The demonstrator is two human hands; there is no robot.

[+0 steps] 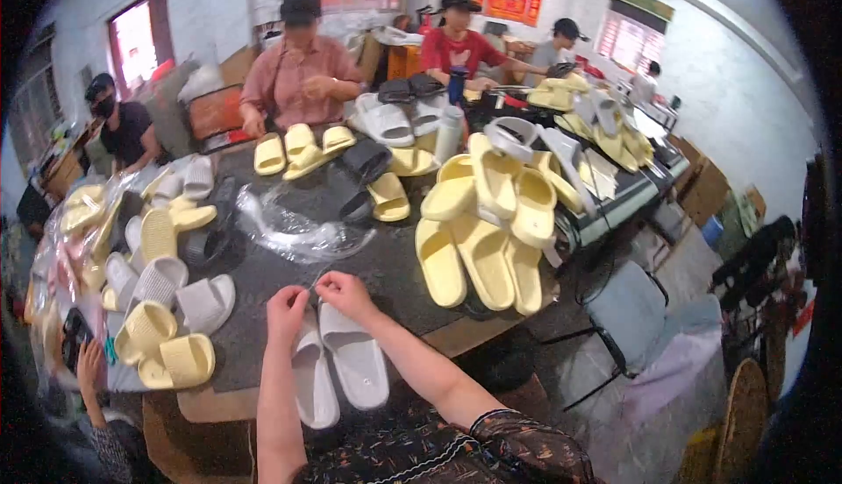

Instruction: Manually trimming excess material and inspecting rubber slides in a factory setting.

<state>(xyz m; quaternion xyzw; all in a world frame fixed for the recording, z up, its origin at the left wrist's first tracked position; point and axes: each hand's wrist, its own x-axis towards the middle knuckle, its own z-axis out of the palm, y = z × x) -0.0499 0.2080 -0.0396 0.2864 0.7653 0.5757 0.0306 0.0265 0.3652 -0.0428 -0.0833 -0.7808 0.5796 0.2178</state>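
A pair of grey slide sandals lies at the near edge of the dark table, heels toward me. Over their toe ends both my hands come together with the fingertips pinched. My left hand is closed above the left sandal, and my right hand is closed just right of it, above the other. A thin pale strand seems to run between the fingertips, too small to name. Just beyond the hands lies a crumpled clear plastic bag.
Yellow slides are piled on the right. More grey and yellow slides lie on the left, where another person's hand reaches in. Several people work across the table, one in a pink shirt. A grey chair stands right.
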